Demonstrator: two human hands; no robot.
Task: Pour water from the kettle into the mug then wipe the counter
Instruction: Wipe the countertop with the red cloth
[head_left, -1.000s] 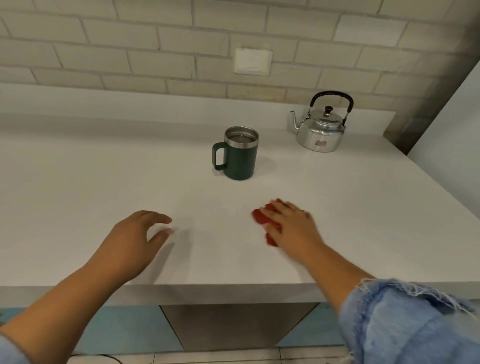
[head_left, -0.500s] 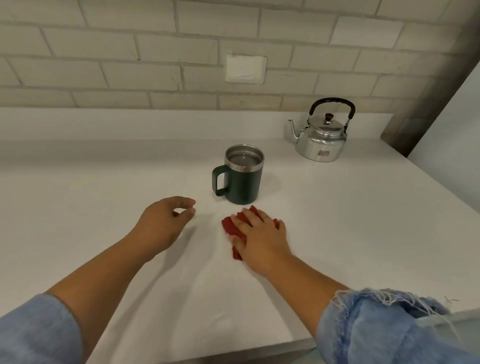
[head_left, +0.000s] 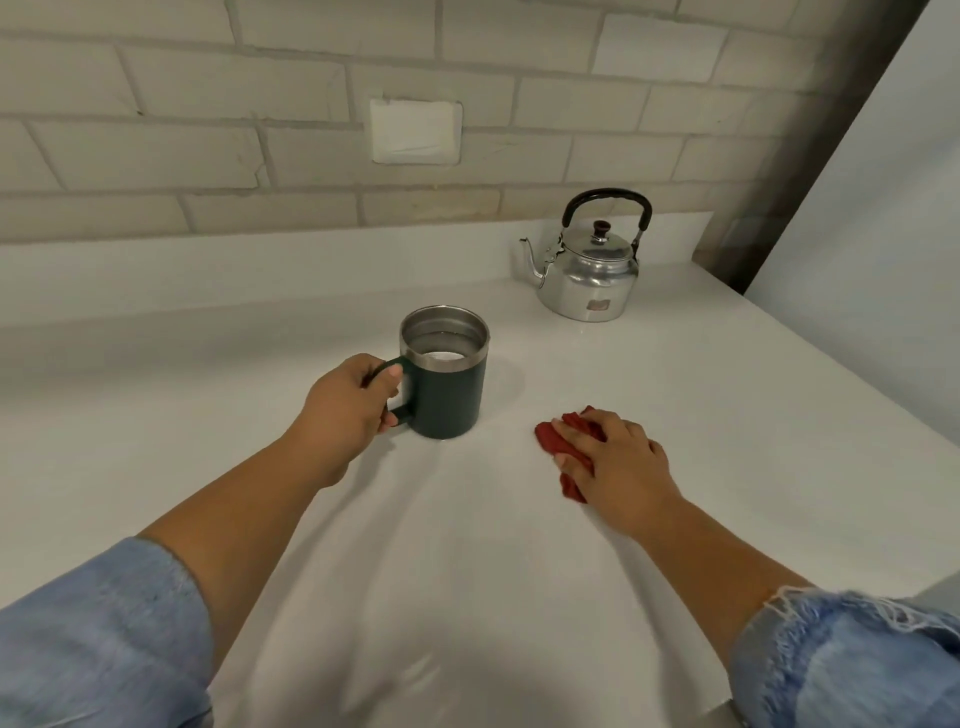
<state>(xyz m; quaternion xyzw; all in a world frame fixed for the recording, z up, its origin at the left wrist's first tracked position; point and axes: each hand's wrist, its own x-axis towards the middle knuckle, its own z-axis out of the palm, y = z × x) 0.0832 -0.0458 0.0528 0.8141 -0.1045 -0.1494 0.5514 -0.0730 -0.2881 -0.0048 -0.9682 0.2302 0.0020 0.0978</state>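
White counter (head_left: 675, 395) fills the view, backed by a low white upstand and a pale brick wall (head_left: 260, 156) carrying a blank cover plate (head_left: 415, 131). Toward the counter's far right corner, where a dark post (head_left: 779, 156) rises, the aluminium kettle (head_left: 589, 280) stands upright near the back edge, black handle raised, spout pointing left. It is well apart from both hands.

Near the middle of the counter stands the dark green mug (head_left: 449, 387), upright, with a steel rim and water inside. The left hand (head_left: 348, 402) is closed around its handle on the mug's left side, thumb over the top of the loop.

To the right of the mug, apart from it, the right hand (head_left: 618, 460) lies palm-down, fingers pressing a crumpled red cloth (head_left: 558, 447) against the surface.

Bare counter stretches wide to the left of the mug, and also between the arms toward the near edge. The right edge runs diagonally just beyond the right hand.
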